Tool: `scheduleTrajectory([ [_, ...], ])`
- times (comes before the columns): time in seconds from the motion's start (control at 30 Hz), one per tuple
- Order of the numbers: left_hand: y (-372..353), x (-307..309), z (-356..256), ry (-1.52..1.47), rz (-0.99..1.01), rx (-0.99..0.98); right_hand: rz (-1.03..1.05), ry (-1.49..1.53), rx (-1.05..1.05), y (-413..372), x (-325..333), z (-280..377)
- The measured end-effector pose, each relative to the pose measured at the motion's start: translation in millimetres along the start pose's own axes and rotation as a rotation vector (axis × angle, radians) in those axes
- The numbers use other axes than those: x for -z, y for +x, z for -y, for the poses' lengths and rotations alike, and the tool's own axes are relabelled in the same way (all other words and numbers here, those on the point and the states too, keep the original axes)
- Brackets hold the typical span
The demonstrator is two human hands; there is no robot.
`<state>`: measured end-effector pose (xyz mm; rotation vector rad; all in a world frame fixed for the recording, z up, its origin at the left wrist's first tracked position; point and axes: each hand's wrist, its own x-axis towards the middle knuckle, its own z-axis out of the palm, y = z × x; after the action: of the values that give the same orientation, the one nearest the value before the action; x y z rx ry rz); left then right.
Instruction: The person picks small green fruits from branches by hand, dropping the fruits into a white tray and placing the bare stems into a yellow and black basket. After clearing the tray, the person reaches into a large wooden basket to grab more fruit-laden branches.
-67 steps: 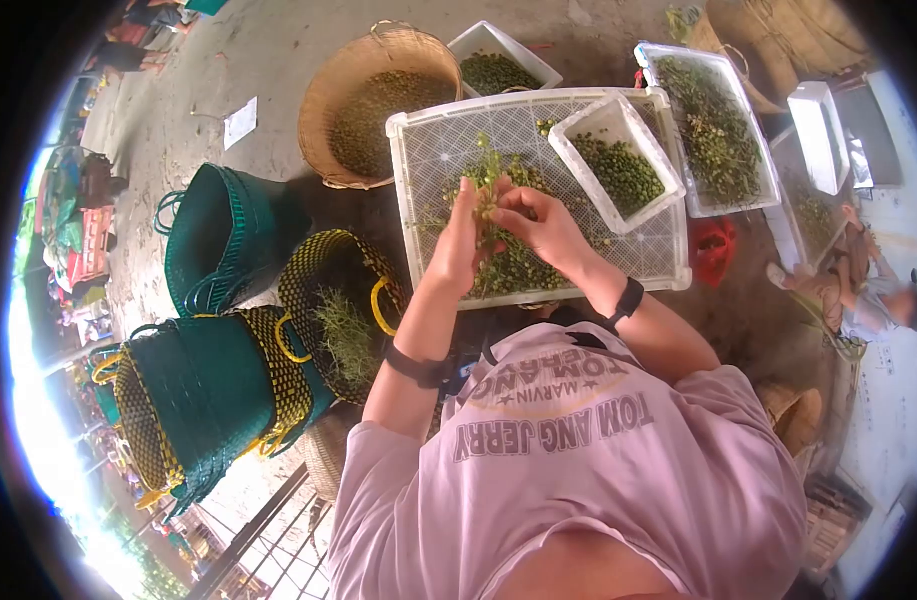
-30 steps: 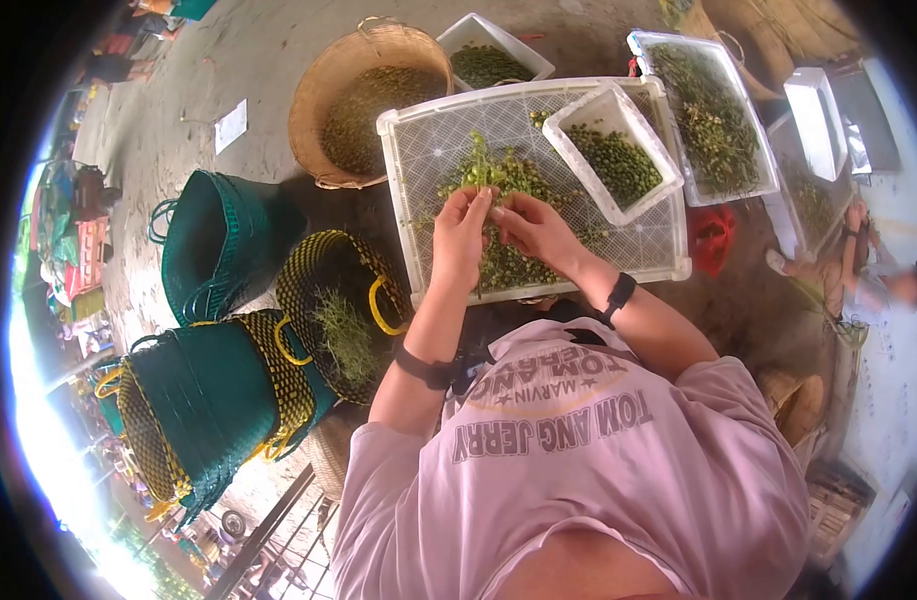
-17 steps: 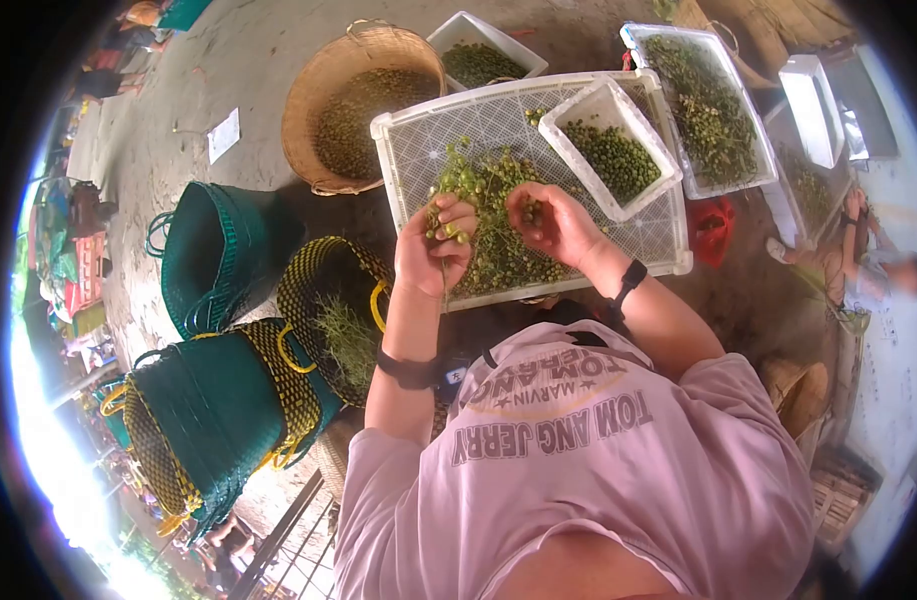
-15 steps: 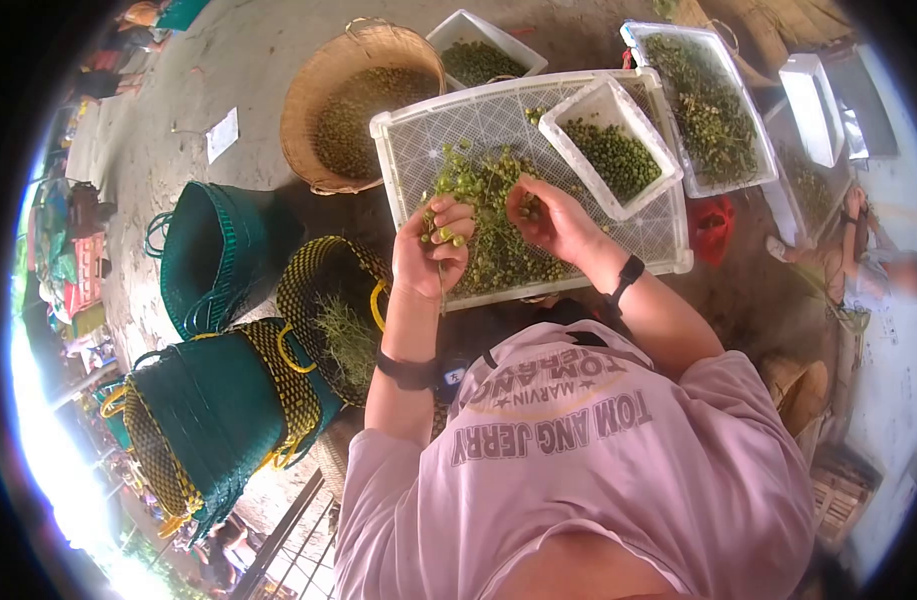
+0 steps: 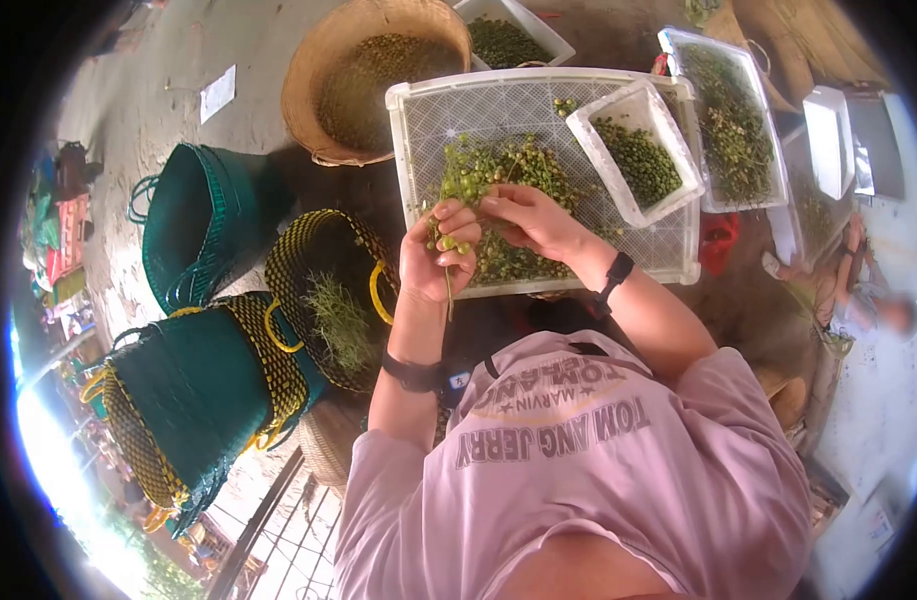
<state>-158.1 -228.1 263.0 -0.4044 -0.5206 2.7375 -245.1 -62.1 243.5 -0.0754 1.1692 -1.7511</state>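
Note:
My left hand (image 5: 436,250) is closed around a stemmed bunch of green berries (image 5: 462,188), whose thin stalk hangs below the fist. Beside it, my right hand (image 5: 528,220) has its fingers pinched at the bunch. Both hands are over the near left part of a white mesh tray (image 5: 423,112). Loose green berries and stems (image 5: 528,165) are heaped on that tray. A white foam box (image 5: 638,150) of green berries rests on the tray's right side.
A wicker basket (image 5: 303,90) of berries stands behind left. Green woven baskets (image 5: 183,230) and a yellow-black basket (image 5: 278,265) with stems are at left. Foam trays (image 5: 778,150) are at right. Another person (image 5: 868,290) sits at far right.
My right hand has moved left and closed in on the bunch in my left hand. The whole view has shifted slightly.

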Motion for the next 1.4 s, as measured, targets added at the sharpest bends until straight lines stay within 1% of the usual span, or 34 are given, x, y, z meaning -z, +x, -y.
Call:
scheduleTrajectory([
  [0.07,-5,5,-16,-0.016,0.001,-0.064,0.051,0.281,-0.180,12,2,3],
  [0.13,-11,17,-36,0.182,-0.146,-0.097,0.025,0.289,-0.201,38,17,-2],
  [0.2,-17,34,-53,0.151,-0.148,-0.142,-0.012,0.336,-0.185,69,33,-1],
  [0.27,-21,45,-67,0.510,-0.591,-0.277,-0.028,0.376,-0.119,109,37,4],
  [0.3,-23,63,-75,0.644,-0.698,-0.274,-0.114,0.352,-0.103,135,39,8],
  [0.33,-21,62,-74,0.834,-0.791,-0.282,-0.200,0.327,-0.085,163,38,13],
  [0.4,-23,107,-87,1.169,-0.796,-0.270,-0.307,0.362,-0.044,224,35,28],
  [0.47,-23,152,-98,1.686,-0.813,-0.273,-0.307,0.381,0.019,290,33,39],
  [0.5,-21,147,-99,1.789,-0.877,-0.167,-0.276,0.392,0.041,322,33,46],
  [0.53,-20,153,-103,1.772,-0.881,-0.150,-0.268,0.402,0.067,349,32,50],
  [0.57,-20,161,-103,1.896,-0.888,-0.227,-0.301,0.334,0.100,387,44,43],
  [0.6,-21,169,-103,2.022,-0.889,-0.308,-0.214,0.192,0.190,422,65,37],
  [0.63,-22,177,-106,2.098,-0.848,-0.238,-0.325,0.310,0.028,419,30,57],
  [0.67,-21,184,-108,2.086,-0.848,-0.218,-0.437,0.200,0.037,410,9,65],
  [0.7,-20,190,-109,2.137,-0.872,-0.202,-0.420,0.153,0.029,400,4,65],
  [0.73,-19,196,-111,2.190,-0.893,-0.188,-0.403,0.106,0.022,399,12,60],
  [0.77,-16,200,-114,2.201,-0.930,-0.014,-0.283,-0.038,0.110,387,33,40],
  [0.8,-13,211,-115,2.195,-0.919,-0.004,-0.160,-0.183,0.195,376,63,21],
  [0.87,-7,237,-113,2.307,-0.981,0.094,-0.285,-0.237,0.103,312,66,10],
  [0.9,-2,238,-112,2.387,-1.006,0.258,-0.350,-0.255,0.070,283,81,-5],
  [0.93,4,234,-112,2.390,-0.995,0.265,-0.460,-0.295,-0.015,259,101,-23],
  [0.97,11,226,-112,2.445,-0.988,0.402,-0.568,-0.332,-0.098,236,123,-43],
  [1.0,19,217,-113,2.497,-0.979,0.545,-0.679,-0.465,-0.177,211,140,-63],
  [1.03,34,207,-117,2.490,-0.986,0.630,-0.656,-0.655,-0.246,189,157,-80],
  [1.07,53,193,-121,2.504,-0.980,0.635,-0.584,-1.006,0.021,168,179,-110],
  [1.1,72,177,-124,2.519,-0.960,0.392,-0.512,-1.175,-0.076,150,176,-111],
  [1.13,92,168,-128,2.518,-0.931,0.154,-0.497,-1.193,-0.163,136,186,-129],
  [1.2,136,169,-139,2.643,-0.898,-0.253,-0.524,-1.195,-0.247,117,188,-139],
  [1.23,157,174,-144,2.674,-0.909,-0.344,-0.534,-1.189,-0.242,111,188,-141],
  [1.27,179,179,-150,2.701,-0.920,-0.443,-0.592,-1.133,-0.203,108,188,-143],
  [1.3,198,187,-155,2.709,-0.908,-0.446,-0.648,-1.075,-0.166,103,187,-144],
  [1.33,213,198,-159,2.773,-1.011,-0.300,-0.657,-1.070,-0.162,97,187,-146],
  [1.37,222,208,-162,2.830,-1.115,-0.149,-0.627,-1.015,-0.077,91,186,-147],
  [1.4,224,212,-163,2.843,-1.102,-0.149,-0.596,-0.958,0.007,85,183,-149],
])
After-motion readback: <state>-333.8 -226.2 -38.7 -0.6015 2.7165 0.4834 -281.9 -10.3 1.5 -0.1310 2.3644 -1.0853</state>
